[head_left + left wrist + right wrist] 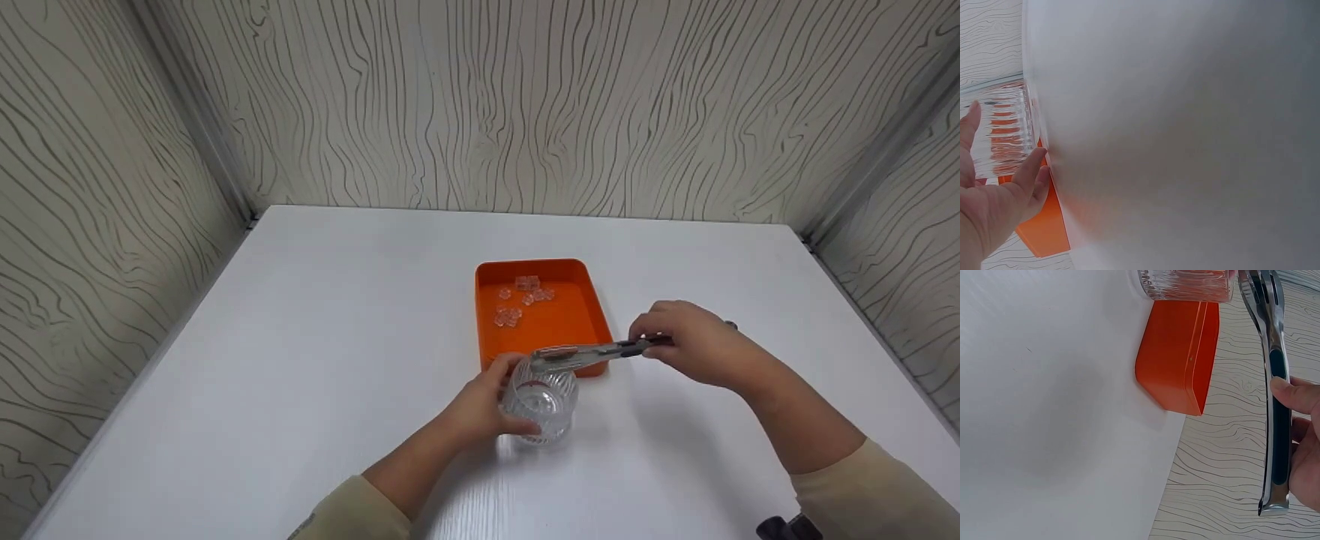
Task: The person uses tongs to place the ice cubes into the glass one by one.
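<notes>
My left hand (480, 411) curls round the side of a clear ribbed glass (546, 412), thumb at the front; the left wrist view shows the hand (1002, 205) against the ribbed glass (1008, 126). My right hand (694, 341) grips metal tongs (592, 354) by their dark handle, and their tips lie over the glass's rim. In the right wrist view the hand (1304, 433) pinches the tongs (1279, 422) between thumb and fingers. Whether the tips hold anything cannot be told. Behind the glass is an orange tray (566, 319) with several clear cubes (508, 317) in it.
The white table (337, 315) extends around the glass and tray. Patterned wood-grain panels (480, 105) stand at its back and sides. A small black object (789, 527) shows at the lower right, by the right sleeve (870, 491).
</notes>
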Tool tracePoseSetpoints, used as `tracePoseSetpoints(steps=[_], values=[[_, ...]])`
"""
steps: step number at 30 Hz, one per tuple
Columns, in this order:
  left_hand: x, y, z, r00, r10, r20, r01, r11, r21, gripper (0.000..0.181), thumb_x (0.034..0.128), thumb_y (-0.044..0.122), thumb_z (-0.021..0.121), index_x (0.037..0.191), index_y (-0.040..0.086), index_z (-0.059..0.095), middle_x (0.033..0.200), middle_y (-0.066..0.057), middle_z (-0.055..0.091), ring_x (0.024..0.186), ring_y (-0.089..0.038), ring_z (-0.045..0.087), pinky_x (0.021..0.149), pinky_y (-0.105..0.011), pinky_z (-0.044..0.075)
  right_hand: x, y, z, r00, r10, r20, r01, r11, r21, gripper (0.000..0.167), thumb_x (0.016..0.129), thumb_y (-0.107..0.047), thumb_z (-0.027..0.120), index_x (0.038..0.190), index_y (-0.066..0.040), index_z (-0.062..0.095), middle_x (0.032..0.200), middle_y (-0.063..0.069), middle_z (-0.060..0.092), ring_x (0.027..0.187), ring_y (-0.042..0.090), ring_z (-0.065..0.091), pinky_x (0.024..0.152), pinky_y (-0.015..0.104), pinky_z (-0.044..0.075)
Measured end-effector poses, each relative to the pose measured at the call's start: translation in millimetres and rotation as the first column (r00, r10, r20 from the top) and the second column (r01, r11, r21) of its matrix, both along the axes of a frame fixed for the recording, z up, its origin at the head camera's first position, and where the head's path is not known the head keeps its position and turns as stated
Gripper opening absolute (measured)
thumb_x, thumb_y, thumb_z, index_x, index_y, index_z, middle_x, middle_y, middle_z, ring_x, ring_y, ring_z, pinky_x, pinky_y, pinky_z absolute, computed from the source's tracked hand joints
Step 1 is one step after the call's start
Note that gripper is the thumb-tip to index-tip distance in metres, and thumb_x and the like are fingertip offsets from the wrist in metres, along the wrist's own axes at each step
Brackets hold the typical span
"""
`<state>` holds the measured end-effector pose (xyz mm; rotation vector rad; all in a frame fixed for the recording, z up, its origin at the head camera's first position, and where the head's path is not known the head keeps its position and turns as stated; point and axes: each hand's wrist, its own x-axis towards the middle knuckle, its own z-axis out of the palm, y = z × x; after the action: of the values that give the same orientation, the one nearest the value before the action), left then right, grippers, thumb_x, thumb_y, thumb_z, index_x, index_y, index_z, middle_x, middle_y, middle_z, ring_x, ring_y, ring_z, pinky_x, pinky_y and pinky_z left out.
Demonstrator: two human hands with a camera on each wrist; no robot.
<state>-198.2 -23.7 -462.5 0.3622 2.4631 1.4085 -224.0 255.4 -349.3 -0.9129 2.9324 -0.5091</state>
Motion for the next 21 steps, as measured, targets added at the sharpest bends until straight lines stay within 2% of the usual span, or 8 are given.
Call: tracePoseSetpoints(steps=[9, 21], values=[[0.5, -0.6, -0.6, 1.0, -0.007, -0.012, 0.007, 1.0, 0.002, 0.078, 0.0624, 0.03, 0.084, 0.123, 0.041, 0.036, 0.121, 0.014, 0.049, 0.111, -0.016, 0.049, 0.098, -0.043, 0.04, -1.9, 0.0, -4.2, 0.998, -0.018, 0.053, 0.018, 1.0, 0.007, 0.024, 0.078, -0.005, 0.069, 0.096, -0.021, 0.066, 0.085, -0.01, 0.057, 0.079, 0.012, 0.051, 0.068, 0.028, 0.047], [0.1, -0.1, 0.1, 1.0, 0.003, 0.008, -0.003, 1.0, 0.0, 0.077, 0.0625, 0.031, 0.083, 0.122, 0.042, 0.036, 0.122, 0.013, 0.049, 0.114, -0.017, 0.048, 0.098, -0.044, 0.039, -2.3, 2.6, -5.7, 0.998, -0.015, 0.058, 0.014, 1.0, 0.02, 0.026, 0.077, -0.006, 0.071, 0.099, -0.017, 0.065, 0.089, -0.01, 0.056, 0.083, 0.01, 0.052, 0.073, 0.03, 0.049]])
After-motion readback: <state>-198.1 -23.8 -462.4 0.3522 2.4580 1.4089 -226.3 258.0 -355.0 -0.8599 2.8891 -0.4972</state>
